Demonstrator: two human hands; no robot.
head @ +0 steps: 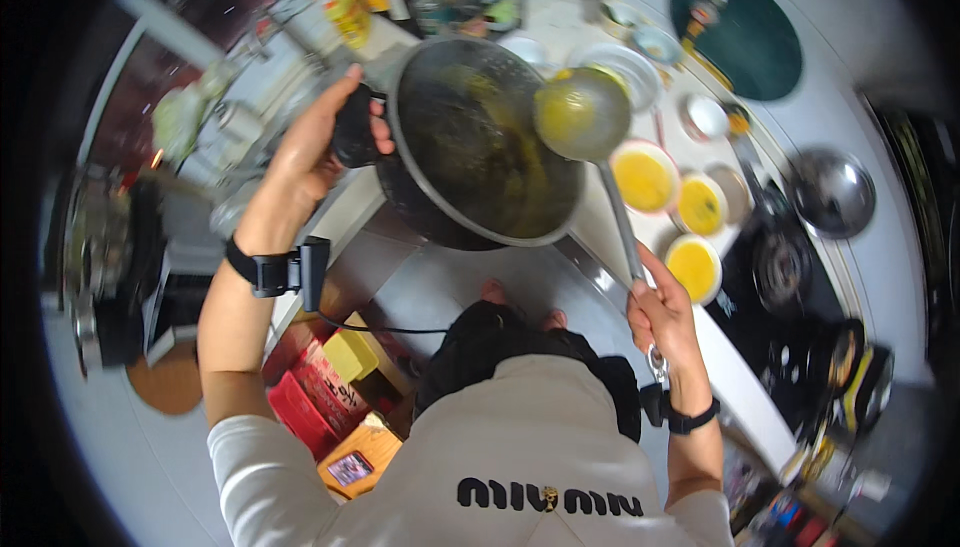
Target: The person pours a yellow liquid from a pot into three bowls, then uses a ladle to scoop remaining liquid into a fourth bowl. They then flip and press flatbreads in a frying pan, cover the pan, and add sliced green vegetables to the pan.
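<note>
My left hand [315, 134] grips the black side handle of a deep dark cooking pot [480, 149], which is lifted and tilted over the floor by the counter. Yellow liquid residue coats the pot's inside. In my right hand [664, 307] is the handle of a metal ladle [581, 113]; its bowl, smeared with yellow, is at the pot's right rim. Just right of the ladle, on the white counter, stand a pink-rimmed bowl [643, 176], a second bowl [700, 204] and a nearer bowl [693, 269], each holding yellow liquid.
At the right lie a black cooktop [780, 269] and a metal wok or lid [832, 191]. White dishes [619, 71] and a dark green round board [735, 35] are farther back. Bottles crowd the back counter. Below left sit a red box [322, 397] and a wooden stool [360, 457] bearing a phone.
</note>
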